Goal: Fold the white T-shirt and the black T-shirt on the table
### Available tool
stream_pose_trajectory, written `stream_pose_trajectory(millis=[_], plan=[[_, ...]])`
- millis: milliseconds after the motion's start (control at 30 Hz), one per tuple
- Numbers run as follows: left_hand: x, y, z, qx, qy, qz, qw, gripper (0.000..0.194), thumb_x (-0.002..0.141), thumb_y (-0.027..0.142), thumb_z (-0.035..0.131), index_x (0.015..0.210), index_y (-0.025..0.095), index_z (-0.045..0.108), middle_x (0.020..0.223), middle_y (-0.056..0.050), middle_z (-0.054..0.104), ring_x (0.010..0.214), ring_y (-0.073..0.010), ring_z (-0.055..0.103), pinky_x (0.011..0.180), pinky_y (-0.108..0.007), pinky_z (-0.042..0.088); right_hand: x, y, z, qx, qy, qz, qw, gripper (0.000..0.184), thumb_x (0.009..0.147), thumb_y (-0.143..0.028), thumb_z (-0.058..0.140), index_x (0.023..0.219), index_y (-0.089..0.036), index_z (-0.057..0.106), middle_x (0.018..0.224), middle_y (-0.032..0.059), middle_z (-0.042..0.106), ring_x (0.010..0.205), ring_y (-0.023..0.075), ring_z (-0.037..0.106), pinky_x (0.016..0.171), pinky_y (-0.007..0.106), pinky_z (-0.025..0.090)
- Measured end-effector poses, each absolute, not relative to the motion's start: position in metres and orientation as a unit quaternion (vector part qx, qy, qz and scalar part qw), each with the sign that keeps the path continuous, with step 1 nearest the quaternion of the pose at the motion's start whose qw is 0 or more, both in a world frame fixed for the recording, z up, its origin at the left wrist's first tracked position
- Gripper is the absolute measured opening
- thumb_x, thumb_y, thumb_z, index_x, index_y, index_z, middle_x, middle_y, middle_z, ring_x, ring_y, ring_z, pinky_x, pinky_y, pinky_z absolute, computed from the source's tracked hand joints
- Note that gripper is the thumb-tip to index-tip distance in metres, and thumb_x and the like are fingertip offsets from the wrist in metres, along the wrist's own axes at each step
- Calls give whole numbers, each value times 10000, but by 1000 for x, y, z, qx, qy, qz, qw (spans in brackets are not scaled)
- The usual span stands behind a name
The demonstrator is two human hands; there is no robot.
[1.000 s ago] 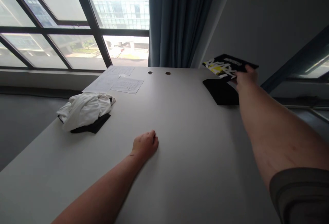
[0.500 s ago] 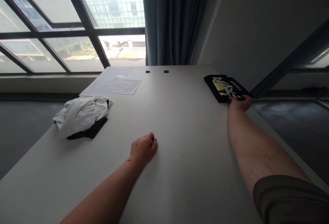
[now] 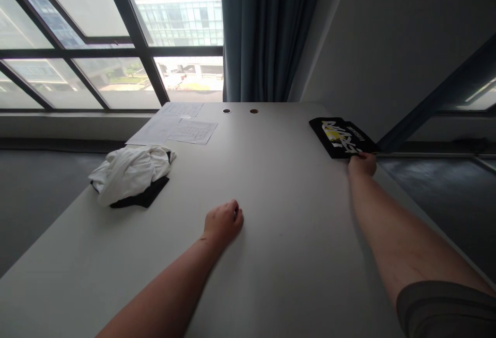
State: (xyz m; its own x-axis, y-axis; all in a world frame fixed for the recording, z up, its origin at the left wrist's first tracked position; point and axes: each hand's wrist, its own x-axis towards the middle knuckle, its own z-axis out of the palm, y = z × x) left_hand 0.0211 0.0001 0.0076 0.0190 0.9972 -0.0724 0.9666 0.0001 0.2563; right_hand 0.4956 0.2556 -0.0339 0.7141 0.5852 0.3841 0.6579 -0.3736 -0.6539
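Observation:
At the right side of the white table lies a folded black T-shirt with white lettering and a yellow patch. My right hand is at its near edge, fingers closed on the cloth there. My left hand rests on the tabletop in the middle, curled into a loose fist; nothing shows in it. A crumpled white garment lies to the left, with a black piece of cloth sticking out from under it.
Sheets of paper lie on the far left part of the table. Two round cable holes, one dark and one brownish, sit near the far edge. Beyond are a window and a blue-grey curtain.
The view has shifted slightly, so everything sits a little further right. My right hand has moved slightly along the shirt's near edge, covering less of the print. My left hand stays curled.

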Motion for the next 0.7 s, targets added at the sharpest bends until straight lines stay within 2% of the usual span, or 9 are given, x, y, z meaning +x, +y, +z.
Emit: stream_pose_trajectory(millis=[167,267,400,533,700], plan=[[19,1,3,710,690,72,117,222,1013,383,470,1013,269,661,999,-38,770,919,-218,709,763,-315,439,474,228,-35,-818,-413,11,401,327,821,-104,534,1127,-160,631,977,170,643,866,268,558,839,414,432],[17,2,1,714,686,75,120,228,1015,391,468,1037,271,662,1039,-46,771,939,-221,710,778,-318,445,450,207,-38,-780,-506,5,369,288,789,-132,597,1067,-194,640,1116,189,610,1016,287,548,920,425,419],[15,3,-2,722,677,82,117,228,1008,396,478,1053,274,665,1054,-53,773,937,-222,712,781,-318,448,404,177,-47,-737,-596,-77,311,424,789,-165,599,1213,-167,591,1332,217,496,1178,333,497,990,487,426],[10,5,0,722,678,82,106,259,1010,403,461,1076,276,678,1048,-62,778,937,-228,716,780,-320,457,339,137,-54,-675,-669,-69,303,462,850,-195,571,1309,-142,548,1345,239,477,1223,354,482,1026,504,432],[-5,8,3,702,702,87,89,265,1010,389,454,1067,266,682,1060,-76,784,954,-233,724,776,-318,461,269,85,-49,-535,-802,-16,266,416,941,-273,551,1354,-218,548,1359,176,520,1216,326,508,1075,458,412]])
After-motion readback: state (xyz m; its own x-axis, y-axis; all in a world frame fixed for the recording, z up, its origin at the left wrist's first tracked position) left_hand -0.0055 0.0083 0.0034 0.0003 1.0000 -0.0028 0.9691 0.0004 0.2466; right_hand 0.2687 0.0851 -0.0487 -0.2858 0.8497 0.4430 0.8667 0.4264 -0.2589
